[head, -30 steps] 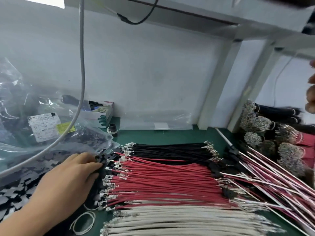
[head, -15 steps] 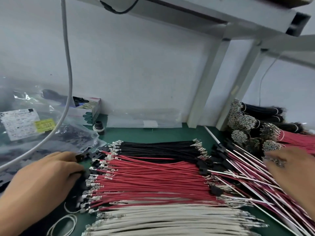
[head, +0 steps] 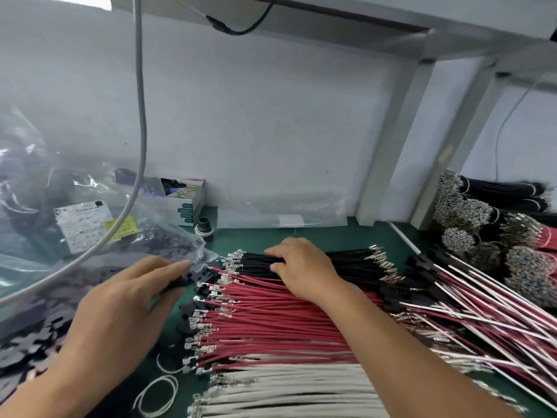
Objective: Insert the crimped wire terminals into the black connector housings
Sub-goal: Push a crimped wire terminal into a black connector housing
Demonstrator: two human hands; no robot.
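Observation:
Three rows of crimped wires lie on the green mat: black wires at the back, red wires in the middle, white wires nearest me. Their metal terminals point left. Loose black connector housings lie by the terminals, and more are spread at the left. My left hand pinches one black housing at its fingertips. My right hand rests on the black wires, fingers curled down onto them near their left ends. Whether it has one wire singled out is hidden.
A clear plastic bag with labels covers the left. A grey cable hangs across it. A small box and a black cap stand at the back. Finished harnesses and tied wire bundles fill the right. White rubber bands lie near me.
My right hand came from the far right across to the black wires and curled onto them. My left hand stayed by the housings at the terminal ends. The camera tilted.

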